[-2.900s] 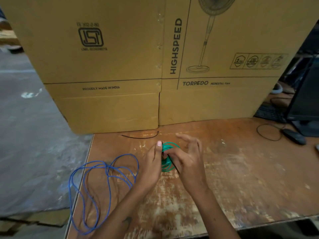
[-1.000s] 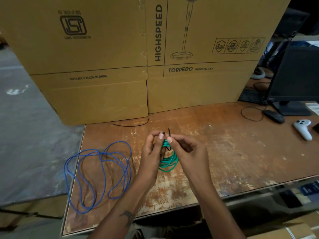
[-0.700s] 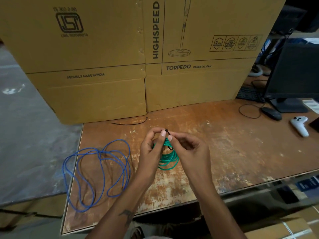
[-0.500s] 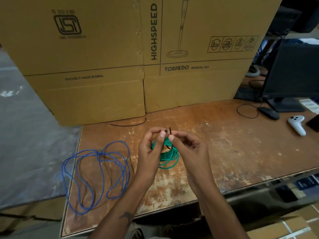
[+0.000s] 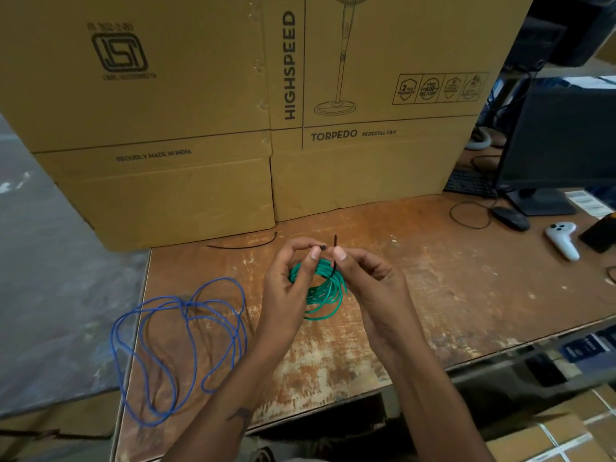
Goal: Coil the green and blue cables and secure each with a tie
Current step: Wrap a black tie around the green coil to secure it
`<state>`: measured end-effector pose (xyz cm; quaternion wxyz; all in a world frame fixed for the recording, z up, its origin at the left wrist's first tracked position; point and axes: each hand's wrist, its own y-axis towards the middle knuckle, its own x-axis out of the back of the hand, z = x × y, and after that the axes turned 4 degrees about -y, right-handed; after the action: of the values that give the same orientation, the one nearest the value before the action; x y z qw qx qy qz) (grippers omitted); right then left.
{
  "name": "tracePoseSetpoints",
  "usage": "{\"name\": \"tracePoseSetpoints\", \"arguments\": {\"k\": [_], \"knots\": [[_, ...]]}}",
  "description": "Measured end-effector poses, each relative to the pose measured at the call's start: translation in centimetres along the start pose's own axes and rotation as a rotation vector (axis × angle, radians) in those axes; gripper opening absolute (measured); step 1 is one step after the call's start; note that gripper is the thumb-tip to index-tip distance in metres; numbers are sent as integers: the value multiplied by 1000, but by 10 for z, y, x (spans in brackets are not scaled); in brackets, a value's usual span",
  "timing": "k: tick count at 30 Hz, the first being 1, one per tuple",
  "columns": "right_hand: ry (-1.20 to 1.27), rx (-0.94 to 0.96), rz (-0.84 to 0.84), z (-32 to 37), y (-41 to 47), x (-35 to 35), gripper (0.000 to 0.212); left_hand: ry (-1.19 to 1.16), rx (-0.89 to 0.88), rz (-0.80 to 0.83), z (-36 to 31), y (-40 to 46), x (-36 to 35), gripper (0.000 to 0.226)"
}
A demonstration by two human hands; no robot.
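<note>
The green cable (image 5: pixel 321 293) is wound into a small coil and held above the worn wooden table (image 5: pixel 433 288). My left hand (image 5: pixel 290 285) grips the coil's left side and pinches the head of a black tie (image 5: pixel 334 250) at the top. My right hand (image 5: pixel 370 281) pinches the tie's tail, which sticks up between the thumbs; the tie loops around the coil's strands. The blue cable (image 5: pixel 180 341) lies loose in wide loops on the table's left part, partly over the edge. A second black tie (image 5: pixel 243 243) lies flat by the boxes.
Large cardboard fan boxes (image 5: pixel 233 111) stand along the table's back. At the right are a monitor (image 5: pixel 563 145), a keyboard (image 5: pixel 466 181), a black mouse (image 5: pixel 510 218) and a white controller (image 5: pixel 561 236). The table's left edge drops to a grey floor (image 5: pixel 50 278).
The green coil went from lying on the table under both hands to being lifted, with the black tie wrapped around it. Over the last second the hands have only shifted slightly.
</note>
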<state>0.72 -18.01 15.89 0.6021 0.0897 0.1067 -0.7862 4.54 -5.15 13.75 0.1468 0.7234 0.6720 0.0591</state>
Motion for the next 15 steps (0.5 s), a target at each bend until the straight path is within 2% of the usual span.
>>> {"name": "tracePoseSetpoints", "arguments": {"k": [3, 7, 15], "knots": [[-21, 4, 28, 3, 1, 0, 27, -44, 9, 18, 1, 6, 1, 9], [-37, -10, 27, 6, 2, 3, 18, -170, 120, 77, 2, 10, 1, 9], [-43, -78, -12, 9, -1, 4, 20, -106, 92, 128, 0, 9, -3, 9]]}}
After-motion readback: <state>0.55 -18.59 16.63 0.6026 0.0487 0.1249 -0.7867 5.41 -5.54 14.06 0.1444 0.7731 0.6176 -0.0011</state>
